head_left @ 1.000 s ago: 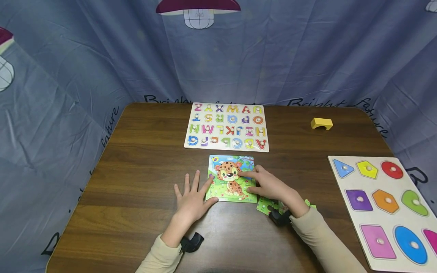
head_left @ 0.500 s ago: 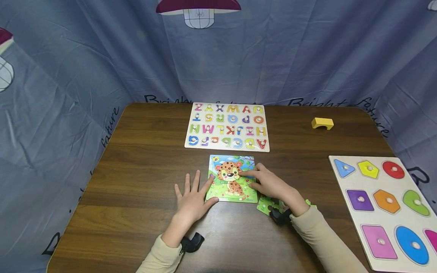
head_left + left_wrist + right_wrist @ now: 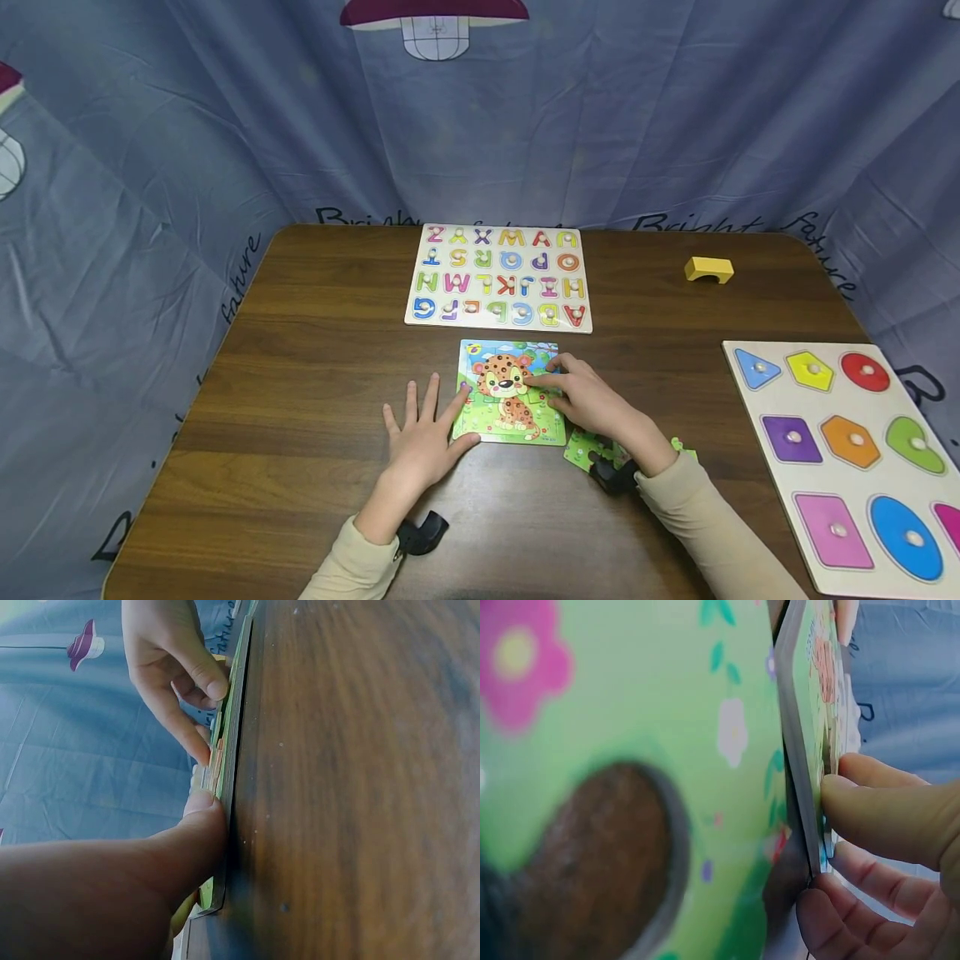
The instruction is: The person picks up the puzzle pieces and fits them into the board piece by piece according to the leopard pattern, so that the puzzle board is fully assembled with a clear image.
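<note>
Leopard jigsaw: lying flat near the middle of the table, mostly filled with joined pieces; showing a dark lower edge in the left wrist view.
Jigsaw piece: at three o'clock of the leopard's face, raised slightly along one edge in the wrist views.
Right hand: at the jigsaw's three o'clock, pinching that piece between thumb and forefinger.
Left hand: at eight o'clock, fingers spread wide, touching the jigsaw with forefinger and thumb.
Loose green pieces: near four o'clock, partly hidden under the right wrist; flower-printed and notched in the right wrist view.
Alphabet board: just beyond, at twelve o'clock, with peg letters in rows, A toward four o'clock.
Yellow arch block: well apart, at two o'clock.
Shape board: a little past three o'clock, bearing coloured knobbed shapes.
Table: brown, wood-grained.
Curtain: blue, lamp-printed, hanging beyond the table.
</note>
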Demonstrator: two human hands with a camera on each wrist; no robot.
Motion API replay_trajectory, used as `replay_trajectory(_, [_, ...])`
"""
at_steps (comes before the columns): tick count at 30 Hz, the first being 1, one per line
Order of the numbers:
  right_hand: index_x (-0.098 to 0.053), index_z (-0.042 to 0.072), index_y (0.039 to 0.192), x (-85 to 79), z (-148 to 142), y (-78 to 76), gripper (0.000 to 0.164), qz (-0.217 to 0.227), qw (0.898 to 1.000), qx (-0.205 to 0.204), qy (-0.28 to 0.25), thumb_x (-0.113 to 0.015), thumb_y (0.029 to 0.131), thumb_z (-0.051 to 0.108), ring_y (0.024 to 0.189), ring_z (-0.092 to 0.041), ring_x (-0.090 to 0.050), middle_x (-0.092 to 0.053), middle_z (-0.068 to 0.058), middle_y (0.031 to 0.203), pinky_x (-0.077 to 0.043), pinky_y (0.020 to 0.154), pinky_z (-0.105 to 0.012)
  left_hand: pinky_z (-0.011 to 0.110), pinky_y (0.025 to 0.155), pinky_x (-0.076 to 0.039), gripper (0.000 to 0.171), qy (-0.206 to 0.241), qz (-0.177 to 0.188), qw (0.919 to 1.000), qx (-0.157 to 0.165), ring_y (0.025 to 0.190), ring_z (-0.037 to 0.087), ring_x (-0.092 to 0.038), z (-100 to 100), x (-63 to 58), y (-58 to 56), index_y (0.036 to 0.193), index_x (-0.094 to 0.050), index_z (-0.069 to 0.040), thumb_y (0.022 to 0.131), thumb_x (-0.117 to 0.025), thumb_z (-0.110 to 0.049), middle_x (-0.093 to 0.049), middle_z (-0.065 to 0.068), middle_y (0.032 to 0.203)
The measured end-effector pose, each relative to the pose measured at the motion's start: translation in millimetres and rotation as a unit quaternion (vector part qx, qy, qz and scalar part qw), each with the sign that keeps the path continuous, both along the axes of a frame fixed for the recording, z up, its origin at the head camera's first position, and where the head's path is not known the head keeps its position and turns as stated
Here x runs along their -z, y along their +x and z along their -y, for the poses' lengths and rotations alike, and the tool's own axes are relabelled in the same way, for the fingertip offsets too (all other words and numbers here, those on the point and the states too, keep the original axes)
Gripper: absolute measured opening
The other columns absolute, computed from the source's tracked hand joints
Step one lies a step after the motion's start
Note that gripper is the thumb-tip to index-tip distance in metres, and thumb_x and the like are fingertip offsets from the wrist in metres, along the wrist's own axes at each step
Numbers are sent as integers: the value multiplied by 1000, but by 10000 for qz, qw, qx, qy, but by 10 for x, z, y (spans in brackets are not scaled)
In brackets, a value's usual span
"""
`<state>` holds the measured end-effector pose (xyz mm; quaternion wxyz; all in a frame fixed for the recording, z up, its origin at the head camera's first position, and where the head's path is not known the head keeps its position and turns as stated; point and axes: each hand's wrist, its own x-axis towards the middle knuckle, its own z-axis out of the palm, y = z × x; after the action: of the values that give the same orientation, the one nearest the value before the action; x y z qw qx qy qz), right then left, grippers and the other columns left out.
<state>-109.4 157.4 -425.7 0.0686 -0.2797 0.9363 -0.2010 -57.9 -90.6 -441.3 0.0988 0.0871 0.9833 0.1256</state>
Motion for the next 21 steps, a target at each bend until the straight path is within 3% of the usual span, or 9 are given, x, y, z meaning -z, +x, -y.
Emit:
replay_trajectory(3, [-60,22,113,-4,2,-5,38,-73,9999,-71,19,-65,77,11,79,-16,-39,-45,-4,100,-33,65,-28,65,90,-1,65,-18,-8,10000,1,128,38,1,2,-3,1,136,-23,-37,78,-38,-64,-8,9,144])
replay_trajectory(11, [-62,21,110,-16,19,0,37,-206,9998,-81,-29,-68,74,13,77,-15,-38,-47,0,93,-33,65,-27,65,90,-1,65,-2,-40,10000,9,127,38,0,7,-9,-3,136,-24,-36,78,-39,-63,-9,9,144])
replay_trajectory(17, [-62,22,110,-18,30,4,37,-137,9999,0,-76,-68,74,14,76,-16,-36,-45,1,90,-32,64,-27,65,90,-1,65,-44,-39,10000,17,127,39,-1,6,-16,2,136,-24,-36,78,-38,-64,-9,9,144])
replay_trajectory(21, [-59,20,114,-13,1,5,41,173,9994,2,-299,-68,74,17,80,-16,-37,-45,-1,94,-33,65,-28,65,90,-2,65,-74,-50,10000,30,127,39,-1,2,-23,9,136,-24,-36,78,-38,-64,-9,9,144])
